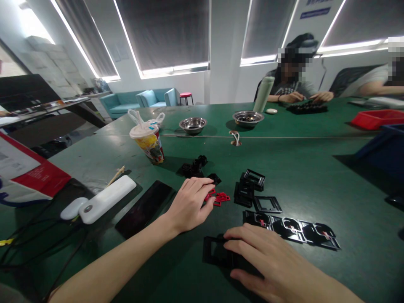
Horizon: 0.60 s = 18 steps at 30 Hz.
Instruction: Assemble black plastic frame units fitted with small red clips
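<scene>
My left hand [193,205] reaches over a small pile of red plastic pieces [223,197], fingers bent and thumb apart. No piece shows clearly in its grasp. My right hand [267,259] has its fingertips on the edge of a flat black plastic frame [208,251] lying on the table, the thumb at its near side. The hand covers the frame's right part. Behind it lies a row of black frames fitted with round parts and red pieces [291,228]. More loose black frames [244,193] are stacked farther back. Small black parts [193,167] sit beyond my left hand.
Left on the green table [176,269] are a phone [143,209], a white device [109,200], cables and a drink cup [148,143]. Metal bowls [193,125], a bottle [264,94], a red tray [375,119] and a blue bin [386,149] stand farther off. A person works opposite.
</scene>
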Each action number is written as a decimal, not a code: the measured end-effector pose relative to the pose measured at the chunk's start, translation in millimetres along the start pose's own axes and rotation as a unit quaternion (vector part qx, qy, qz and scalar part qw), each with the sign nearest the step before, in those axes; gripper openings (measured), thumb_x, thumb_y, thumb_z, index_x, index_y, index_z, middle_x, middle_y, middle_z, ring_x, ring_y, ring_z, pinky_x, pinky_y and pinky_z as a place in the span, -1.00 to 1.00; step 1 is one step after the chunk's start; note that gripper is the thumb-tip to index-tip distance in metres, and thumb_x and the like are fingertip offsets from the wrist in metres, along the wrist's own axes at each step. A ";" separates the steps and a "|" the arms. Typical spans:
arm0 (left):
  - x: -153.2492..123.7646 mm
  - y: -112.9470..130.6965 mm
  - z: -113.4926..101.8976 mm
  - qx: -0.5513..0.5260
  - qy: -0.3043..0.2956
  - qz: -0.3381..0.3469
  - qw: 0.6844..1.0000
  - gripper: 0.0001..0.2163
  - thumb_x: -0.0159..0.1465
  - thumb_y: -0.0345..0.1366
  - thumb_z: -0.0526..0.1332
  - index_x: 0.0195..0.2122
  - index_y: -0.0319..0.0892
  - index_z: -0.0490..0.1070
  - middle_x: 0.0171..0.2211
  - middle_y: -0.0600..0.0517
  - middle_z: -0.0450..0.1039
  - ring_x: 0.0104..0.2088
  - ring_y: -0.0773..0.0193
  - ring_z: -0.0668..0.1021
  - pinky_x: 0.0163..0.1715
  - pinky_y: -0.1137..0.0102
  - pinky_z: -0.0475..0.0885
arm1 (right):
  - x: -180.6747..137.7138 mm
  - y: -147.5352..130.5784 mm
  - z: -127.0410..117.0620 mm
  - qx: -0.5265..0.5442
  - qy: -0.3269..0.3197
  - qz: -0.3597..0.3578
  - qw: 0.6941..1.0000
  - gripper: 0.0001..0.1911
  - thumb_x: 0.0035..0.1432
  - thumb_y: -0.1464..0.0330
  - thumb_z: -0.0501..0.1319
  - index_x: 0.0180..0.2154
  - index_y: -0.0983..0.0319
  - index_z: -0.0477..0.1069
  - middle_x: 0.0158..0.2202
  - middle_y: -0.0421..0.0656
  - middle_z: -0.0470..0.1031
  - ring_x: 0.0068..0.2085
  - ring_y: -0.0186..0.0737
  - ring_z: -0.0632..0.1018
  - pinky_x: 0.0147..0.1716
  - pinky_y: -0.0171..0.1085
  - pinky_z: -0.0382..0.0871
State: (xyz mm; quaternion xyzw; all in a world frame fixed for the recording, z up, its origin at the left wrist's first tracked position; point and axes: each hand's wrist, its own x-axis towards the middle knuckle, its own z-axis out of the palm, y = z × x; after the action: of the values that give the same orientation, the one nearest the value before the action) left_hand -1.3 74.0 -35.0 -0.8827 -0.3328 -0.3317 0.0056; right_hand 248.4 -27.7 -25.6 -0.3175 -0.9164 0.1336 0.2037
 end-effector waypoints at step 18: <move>-2.3 -5.9 -10.3 0.015 0.106 0.001 0.994 -0.92 0.44 -0.47 0.25 -0.19 -0.18 0.50 -0.17 -0.02 0.64 -0.16 0.13 0.62 -0.11 0.20 0.44 | -1.1 -0.9 -1.5 -0.008 0.002 -0.001 1.000 -0.63 0.32 0.34 0.39 0.12 0.15 0.44 0.12 -0.05 0.60 0.01 -0.02 0.65 -0.04 -0.09 0.58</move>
State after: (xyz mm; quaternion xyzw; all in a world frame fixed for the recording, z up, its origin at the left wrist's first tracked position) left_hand -12.1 74.8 -29.6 -0.8424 -0.3348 -0.4187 0.0547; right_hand 249.4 -29.0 -24.2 -0.3183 -0.9173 0.1255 0.2036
